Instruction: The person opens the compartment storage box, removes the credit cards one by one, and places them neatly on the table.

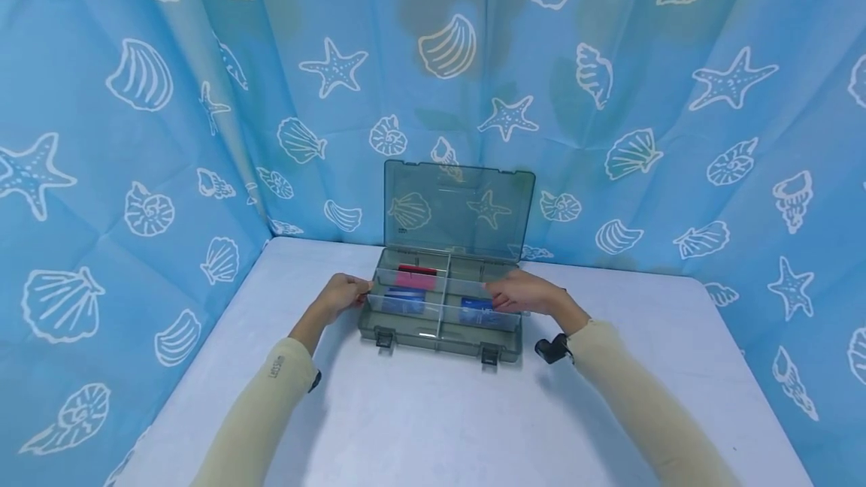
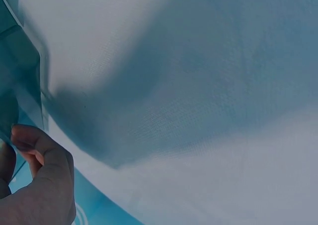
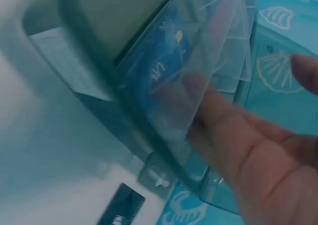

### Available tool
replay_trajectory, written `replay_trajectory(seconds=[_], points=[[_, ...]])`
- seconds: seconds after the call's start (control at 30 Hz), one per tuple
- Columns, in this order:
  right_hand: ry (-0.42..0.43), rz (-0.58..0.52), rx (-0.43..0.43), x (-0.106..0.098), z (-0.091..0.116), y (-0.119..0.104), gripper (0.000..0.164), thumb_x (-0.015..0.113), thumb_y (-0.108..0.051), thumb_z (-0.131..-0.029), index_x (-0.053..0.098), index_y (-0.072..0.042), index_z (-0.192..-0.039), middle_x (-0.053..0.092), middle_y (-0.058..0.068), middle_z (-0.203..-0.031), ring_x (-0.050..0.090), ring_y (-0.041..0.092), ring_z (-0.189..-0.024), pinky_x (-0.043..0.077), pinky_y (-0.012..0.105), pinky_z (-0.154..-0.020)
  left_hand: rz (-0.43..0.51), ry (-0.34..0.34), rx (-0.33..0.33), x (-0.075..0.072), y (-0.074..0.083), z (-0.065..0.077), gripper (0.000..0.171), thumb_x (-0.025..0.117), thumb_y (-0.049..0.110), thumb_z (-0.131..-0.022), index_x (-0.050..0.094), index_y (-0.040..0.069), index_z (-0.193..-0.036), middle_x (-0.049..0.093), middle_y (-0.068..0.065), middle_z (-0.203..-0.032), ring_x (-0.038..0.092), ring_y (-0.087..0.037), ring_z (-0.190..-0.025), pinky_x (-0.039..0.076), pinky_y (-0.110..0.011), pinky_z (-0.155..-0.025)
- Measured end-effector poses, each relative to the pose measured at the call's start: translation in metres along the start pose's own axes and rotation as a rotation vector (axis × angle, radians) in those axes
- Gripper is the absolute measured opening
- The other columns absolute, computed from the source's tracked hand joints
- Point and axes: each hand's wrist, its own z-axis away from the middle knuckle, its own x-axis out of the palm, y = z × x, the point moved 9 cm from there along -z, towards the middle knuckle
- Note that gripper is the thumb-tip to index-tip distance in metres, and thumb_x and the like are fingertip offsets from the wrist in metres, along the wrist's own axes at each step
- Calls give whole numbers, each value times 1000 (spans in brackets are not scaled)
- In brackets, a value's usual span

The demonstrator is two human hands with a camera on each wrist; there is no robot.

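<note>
A grey translucent storage box lies on the table with its lid raised. Clear dividers run across its compartments. At the box's left side, my left hand pinches the edge between thumb and bent index finger. My right hand reaches into the right half over the front divider. In the right wrist view its fingers touch behind a clear panel, while the thumb stands apart. Close by is a blue packet, seen through the panel. Another blue packet and a pink-red packet lie in the left half.
Two latches, the left one and the right one, hang open at the box's front. The white table reaches back to a blue shell-patterned curtain behind the lid. A black device sits at my right wrist.
</note>
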Motion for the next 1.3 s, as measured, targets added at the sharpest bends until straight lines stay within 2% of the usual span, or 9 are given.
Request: replay_trajectory(seconds=[0.27,0.43,0.5,0.57,0.7,0.83,1.0,1.17,1.3], points=[[37,94,124,7,-11,2,90,56,-29,-99,-8,11,-149,0,30,-156,29,44,-138,40,49,-105,-13,-6,-3,0,-2,-2,41,58,24,-99,55,-5,-127,57,-16,-116,56,-27,-101,51,-37,-90],[46,20,92,14,-14,-5,87,58,-26,-98,-1,10,-150,14,28,-154,48,38,-122,48,43,-96,-8,3,14,-2,1,-3,42,57,25,-99,55,-5,-128,57,-16,-118,56,-27,-103,51,-39,-92],[52,-7,75,16,-15,-6,78,58,-26,-98,12,11,-149,35,26,-140,55,31,-100,50,41,-89,-12,4,19,-2,3,-1,42,57,25,-99,55,-6,-128,57,-17,-119,56,-27,-103,50,-39,-93],[44,-36,59,18,-15,-5,64,57,-25,-99,29,12,-143,53,16,-107,53,23,-79,50,40,-86,-23,5,17,-2,3,0,42,56,25,-100,54,-6,-128,57,-17,-120,56,-28,-104,50,-40,-94],[36,-45,65,17,-14,1,48,53,-24,-101,46,12,-133,41,3,-72,44,16,-65,50,39,-83,-38,18,-6,-1,-1,-1,42,57,25,-99,54,-6,-128,57,-18,-119,56,-29,-105,50,-41,-94],[60,-39,113,13,-12,7,62,55,-28,-100,32,13,-141,51,19,-109,55,26,-93,51,37,-86,-38,29,-7,-1,-3,-3,41,58,25,-99,53,-6,-126,57,-18,-118,57,-30,-104,51,-41,-93],[55,-139,126,17,-13,7,70,57,-25,-99,21,13,-146,32,32,-143,48,38,-118,50,39,-92,-37,25,6,0,-2,-2,40,58,24,-99,55,-7,-125,57,-18,-117,58,-30,-104,52,-40,-91],[30,-244,133,21,-13,6,65,58,-21,-99,25,9,-146,29,28,-147,45,34,-116,48,37,-91,-33,11,16,0,0,0,40,57,24,-100,56,-7,-126,58,-18,-117,58,-29,-104,51,-41,-92],[41,-262,126,18,-16,11,45,54,-15,-100,43,12,-135,51,20,-120,52,22,-91,50,30,-81,-40,3,13,1,0,2,41,56,24,-100,55,-7,-126,57,-18,-117,58,-29,-103,51,-40,-92]])
